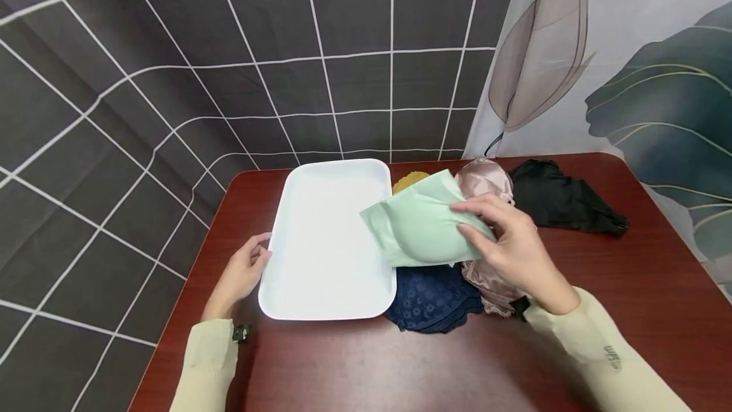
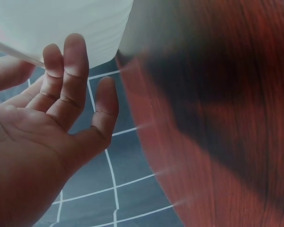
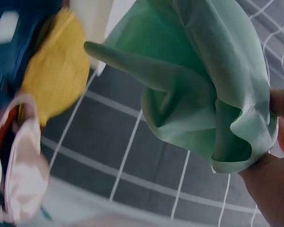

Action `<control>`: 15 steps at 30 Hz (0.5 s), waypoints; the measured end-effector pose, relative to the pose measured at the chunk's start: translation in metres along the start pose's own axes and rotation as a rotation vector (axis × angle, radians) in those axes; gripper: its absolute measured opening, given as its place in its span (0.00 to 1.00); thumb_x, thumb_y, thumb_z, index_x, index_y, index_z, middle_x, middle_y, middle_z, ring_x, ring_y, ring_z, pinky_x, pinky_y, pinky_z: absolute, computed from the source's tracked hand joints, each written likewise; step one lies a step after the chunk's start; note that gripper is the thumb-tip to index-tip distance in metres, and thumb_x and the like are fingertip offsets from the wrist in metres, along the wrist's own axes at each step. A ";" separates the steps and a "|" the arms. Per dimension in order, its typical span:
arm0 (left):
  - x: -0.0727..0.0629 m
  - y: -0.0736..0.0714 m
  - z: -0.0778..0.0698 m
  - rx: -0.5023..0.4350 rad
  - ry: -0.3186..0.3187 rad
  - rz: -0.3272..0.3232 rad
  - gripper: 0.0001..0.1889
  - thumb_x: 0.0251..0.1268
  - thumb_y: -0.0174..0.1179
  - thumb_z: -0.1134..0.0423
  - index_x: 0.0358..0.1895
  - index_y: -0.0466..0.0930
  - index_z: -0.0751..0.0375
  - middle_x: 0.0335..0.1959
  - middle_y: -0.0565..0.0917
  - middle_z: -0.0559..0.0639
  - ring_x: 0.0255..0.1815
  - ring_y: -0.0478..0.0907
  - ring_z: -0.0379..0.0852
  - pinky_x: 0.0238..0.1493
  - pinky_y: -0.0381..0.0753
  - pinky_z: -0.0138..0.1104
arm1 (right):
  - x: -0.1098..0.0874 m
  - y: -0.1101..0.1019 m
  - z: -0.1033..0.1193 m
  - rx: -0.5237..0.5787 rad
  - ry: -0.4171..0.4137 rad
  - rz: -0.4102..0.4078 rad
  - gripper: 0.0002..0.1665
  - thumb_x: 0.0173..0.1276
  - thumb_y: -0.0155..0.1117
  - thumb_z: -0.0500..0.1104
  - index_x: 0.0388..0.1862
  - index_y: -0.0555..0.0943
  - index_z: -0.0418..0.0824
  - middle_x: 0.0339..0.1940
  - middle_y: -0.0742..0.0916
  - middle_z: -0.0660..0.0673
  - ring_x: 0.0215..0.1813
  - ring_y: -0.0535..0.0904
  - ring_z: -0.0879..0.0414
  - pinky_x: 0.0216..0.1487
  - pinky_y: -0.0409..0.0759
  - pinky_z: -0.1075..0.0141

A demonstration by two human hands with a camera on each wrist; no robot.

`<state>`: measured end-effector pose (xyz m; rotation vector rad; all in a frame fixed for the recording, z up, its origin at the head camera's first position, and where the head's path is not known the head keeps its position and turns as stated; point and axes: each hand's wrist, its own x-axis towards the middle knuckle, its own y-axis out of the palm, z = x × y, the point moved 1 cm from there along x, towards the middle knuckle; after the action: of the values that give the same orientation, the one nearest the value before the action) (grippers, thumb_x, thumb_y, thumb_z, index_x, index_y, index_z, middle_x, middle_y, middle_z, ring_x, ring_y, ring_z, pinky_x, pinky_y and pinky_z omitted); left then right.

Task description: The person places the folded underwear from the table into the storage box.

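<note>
A mint-green bra (image 1: 431, 224), smooth and folded, hangs in my right hand (image 1: 509, 250), pinched between thumb and fingers at its right end. It overlaps the right edge of a white tray (image 1: 328, 240), and in the right wrist view its fabric sags in folds. My left hand (image 1: 240, 272) holds the tray's left rim. Seen in the left wrist view, that hand's fingers (image 2: 75, 59) lie against the tray's outer wall. Beneath the green bra are a navy lace bra (image 1: 434, 301), a pink satin bra (image 1: 483, 178) and a mustard-yellow bra (image 1: 408, 180), all partly hidden.
A black bra (image 1: 563, 199) lies at the back right of the red-brown wooden table (image 1: 366, 361). Behind the table hangs a dark grey curtain (image 1: 354, 24) with white grid lines, beside a pale curtain (image 1: 617, 5) with leaf prints.
</note>
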<state>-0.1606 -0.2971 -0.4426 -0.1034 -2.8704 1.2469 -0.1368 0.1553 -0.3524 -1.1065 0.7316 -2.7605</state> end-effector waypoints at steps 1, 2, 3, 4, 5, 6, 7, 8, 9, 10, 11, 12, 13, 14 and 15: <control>0.000 0.000 0.000 0.000 -0.001 -0.001 0.21 0.70 0.50 0.69 0.65 0.65 0.66 0.33 0.76 0.56 0.38 0.77 0.52 0.39 0.75 0.42 | 0.001 0.007 0.002 0.019 0.001 0.007 0.24 0.51 0.69 0.23 0.47 0.83 0.39 0.44 0.83 0.50 0.46 0.77 0.56 0.42 0.72 0.74; 0.000 -0.001 0.000 0.001 -0.001 -0.002 0.21 0.70 0.50 0.69 0.65 0.65 0.66 0.33 0.76 0.56 0.38 0.77 0.52 0.39 0.76 0.41 | 0.002 0.014 0.003 0.040 -0.005 0.009 0.24 0.52 0.69 0.23 0.47 0.83 0.38 0.44 0.83 0.49 0.46 0.77 0.56 0.43 0.72 0.74; 0.000 -0.001 0.000 0.003 0.003 -0.003 0.21 0.70 0.50 0.69 0.65 0.65 0.66 0.33 0.76 0.56 0.38 0.76 0.52 0.39 0.75 0.41 | 0.004 0.021 0.005 0.065 -0.007 0.015 0.23 0.52 0.68 0.23 0.47 0.83 0.38 0.43 0.83 0.49 0.47 0.77 0.55 0.44 0.72 0.73; 0.000 -0.002 0.000 0.003 0.006 -0.005 0.21 0.69 0.51 0.69 0.65 0.65 0.66 0.33 0.76 0.55 0.38 0.76 0.52 0.38 0.75 0.41 | 0.006 0.028 0.007 0.096 -0.006 0.020 0.22 0.53 0.68 0.23 0.47 0.83 0.38 0.43 0.83 0.49 0.47 0.77 0.55 0.45 0.72 0.72; 0.000 -0.002 0.000 0.001 0.010 -0.008 0.21 0.69 0.51 0.70 0.64 0.65 0.66 0.32 0.76 0.56 0.37 0.76 0.52 0.38 0.75 0.41 | 0.007 0.035 0.009 0.117 -0.007 0.025 0.21 0.54 0.68 0.24 0.47 0.83 0.38 0.43 0.83 0.48 0.47 0.77 0.55 0.46 0.72 0.72; 0.000 -0.002 0.000 0.002 0.013 -0.012 0.21 0.69 0.51 0.70 0.64 0.66 0.66 0.32 0.76 0.56 0.37 0.77 0.52 0.38 0.75 0.41 | 0.009 0.043 0.011 0.132 -0.011 0.031 0.20 0.55 0.68 0.24 0.47 0.83 0.38 0.43 0.84 0.48 0.47 0.77 0.54 0.46 0.72 0.71; 0.000 -0.002 0.000 0.002 0.016 -0.015 0.21 0.69 0.51 0.70 0.64 0.66 0.66 0.32 0.76 0.56 0.37 0.77 0.52 0.38 0.75 0.41 | 0.011 0.051 0.013 0.143 -0.013 0.039 0.20 0.55 0.67 0.25 0.47 0.83 0.38 0.43 0.84 0.48 0.48 0.77 0.54 0.47 0.72 0.70; 0.001 -0.002 0.000 -0.001 0.018 -0.017 0.21 0.69 0.51 0.70 0.64 0.66 0.66 0.32 0.76 0.56 0.37 0.77 0.52 0.38 0.75 0.41 | 0.013 0.058 0.014 0.151 -0.013 0.049 0.19 0.56 0.67 0.26 0.47 0.83 0.38 0.43 0.83 0.48 0.48 0.77 0.55 0.48 0.72 0.70; 0.001 -0.002 0.001 -0.004 0.018 -0.017 0.21 0.69 0.51 0.70 0.64 0.66 0.66 0.32 0.76 0.56 0.37 0.77 0.52 0.38 0.75 0.41 | 0.014 0.066 0.015 0.153 -0.006 0.062 0.19 0.57 0.67 0.27 0.47 0.83 0.39 0.44 0.83 0.49 0.48 0.77 0.55 0.48 0.72 0.69; 0.001 -0.002 0.001 -0.006 0.016 -0.018 0.21 0.69 0.51 0.70 0.64 0.66 0.66 0.32 0.76 0.56 0.37 0.77 0.52 0.38 0.75 0.41 | 0.015 0.073 0.015 0.147 0.001 0.075 0.19 0.58 0.67 0.28 0.48 0.83 0.40 0.44 0.83 0.49 0.49 0.77 0.56 0.49 0.72 0.68; 0.001 -0.001 0.001 -0.007 0.014 -0.018 0.21 0.69 0.51 0.71 0.64 0.66 0.66 0.32 0.76 0.56 0.37 0.77 0.52 0.39 0.75 0.41 | 0.016 0.080 0.015 0.136 0.008 0.091 0.18 0.58 0.68 0.29 0.48 0.83 0.41 0.44 0.83 0.50 0.49 0.77 0.57 0.49 0.72 0.68; 0.001 -0.001 0.001 -0.009 0.013 -0.018 0.21 0.69 0.51 0.71 0.64 0.66 0.66 0.32 0.76 0.56 0.38 0.77 0.52 0.39 0.75 0.41 | 0.016 0.087 0.015 0.128 0.016 0.109 0.18 0.59 0.68 0.30 0.49 0.83 0.42 0.45 0.83 0.51 0.50 0.77 0.58 0.50 0.72 0.67; 0.001 -0.001 0.001 -0.011 0.011 -0.017 0.21 0.69 0.51 0.71 0.64 0.66 0.66 0.32 0.77 0.56 0.38 0.77 0.52 0.39 0.75 0.42 | 0.016 0.094 0.014 0.123 0.023 0.126 0.18 0.59 0.68 0.31 0.49 0.83 0.42 0.45 0.83 0.52 0.50 0.77 0.58 0.51 0.72 0.66; 0.001 -0.001 0.001 -0.013 0.010 -0.016 0.21 0.69 0.51 0.70 0.64 0.66 0.66 0.32 0.77 0.56 0.38 0.78 0.52 0.39 0.76 0.42 | 0.016 0.100 0.014 0.118 0.030 0.142 0.18 0.59 0.68 0.32 0.49 0.83 0.43 0.44 0.83 0.52 0.51 0.77 0.59 0.52 0.72 0.65; 0.001 -0.001 0.001 -0.014 0.011 -0.016 0.21 0.69 0.51 0.71 0.64 0.66 0.66 0.32 0.77 0.56 0.38 0.78 0.52 0.39 0.76 0.42 | 0.016 0.105 0.014 0.113 0.035 0.154 0.18 0.59 0.68 0.32 0.49 0.83 0.43 0.44 0.83 0.52 0.51 0.77 0.59 0.52 0.72 0.64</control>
<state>-0.1615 -0.2983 -0.4430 -0.0866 -2.8657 1.2197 -0.1502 0.0529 -0.3821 -0.9417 0.6272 -2.6614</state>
